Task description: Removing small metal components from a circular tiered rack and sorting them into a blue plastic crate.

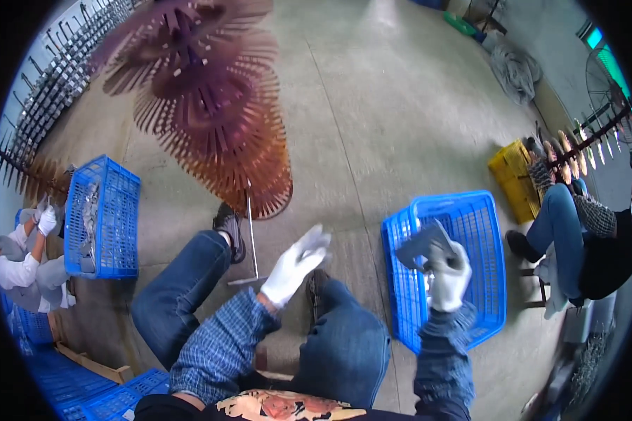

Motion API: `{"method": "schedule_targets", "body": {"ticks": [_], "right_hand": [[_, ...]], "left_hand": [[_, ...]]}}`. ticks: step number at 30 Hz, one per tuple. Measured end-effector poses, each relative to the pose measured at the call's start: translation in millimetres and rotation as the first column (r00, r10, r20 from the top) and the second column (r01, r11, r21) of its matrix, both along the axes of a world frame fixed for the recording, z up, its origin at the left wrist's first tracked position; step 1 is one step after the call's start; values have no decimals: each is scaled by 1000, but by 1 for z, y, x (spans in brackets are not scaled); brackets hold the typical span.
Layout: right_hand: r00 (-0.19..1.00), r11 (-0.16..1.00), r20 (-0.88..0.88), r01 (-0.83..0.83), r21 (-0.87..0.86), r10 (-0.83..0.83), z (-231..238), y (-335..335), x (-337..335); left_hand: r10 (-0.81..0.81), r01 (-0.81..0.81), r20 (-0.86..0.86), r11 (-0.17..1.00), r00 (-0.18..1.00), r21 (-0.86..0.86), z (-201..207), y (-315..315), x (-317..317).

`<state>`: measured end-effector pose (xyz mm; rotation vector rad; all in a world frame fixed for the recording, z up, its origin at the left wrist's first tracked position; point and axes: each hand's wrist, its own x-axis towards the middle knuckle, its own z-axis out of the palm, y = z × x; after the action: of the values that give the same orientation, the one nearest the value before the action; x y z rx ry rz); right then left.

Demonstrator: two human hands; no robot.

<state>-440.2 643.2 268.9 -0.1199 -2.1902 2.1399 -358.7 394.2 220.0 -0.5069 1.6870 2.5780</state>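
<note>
My left hand (pixel 297 269), in a white glove, is raised between my knees with its fingers stretched out and slightly blurred; nothing shows in it. In my gloved right hand (pixel 448 276) is a flat grey metal plate (pixel 423 245), gripped at its right side. That hand hovers over a blue plastic basket (pixel 499 259) at my right, whose bottom is partly hidden by the hand and plate. Before me rises a tiered rack (pixel 221 140) of fanned-out flat pieces, coppery below and purplish above. A thin metal rod (pixel 251 231) with a crossbar foot stands by its lower end.
On the left, another blue basket (pixel 123 217) holds metal pieces beside a seated person (pixel 24 270) in white gloves. At right sits another person (pixel 569 231) near a yellow crate (pixel 516 179) and a second rack (pixel 576 151). Blue crates (pixel 84 386) lie at lower left.
</note>
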Motion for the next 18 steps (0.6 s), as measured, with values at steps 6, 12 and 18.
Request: {"method": "schedule_targets", "body": {"ticks": [6, 12, 18], "right_hand": [[897, 911, 235, -307, -276, 374, -60, -88, 3], [617, 733, 405, -620, -280, 675, -85, -94, -10], [443, 557, 408, -801, -219, 798, -108, -114, -19]], "left_hand": [[-135, 140, 68, 988, 988, -64, -20, -5, -31], [-150, 196, 188, 947, 971, -256, -54, -39, -18], [-224, 264, 164, 918, 961, -295, -70, -56, -28]]}}
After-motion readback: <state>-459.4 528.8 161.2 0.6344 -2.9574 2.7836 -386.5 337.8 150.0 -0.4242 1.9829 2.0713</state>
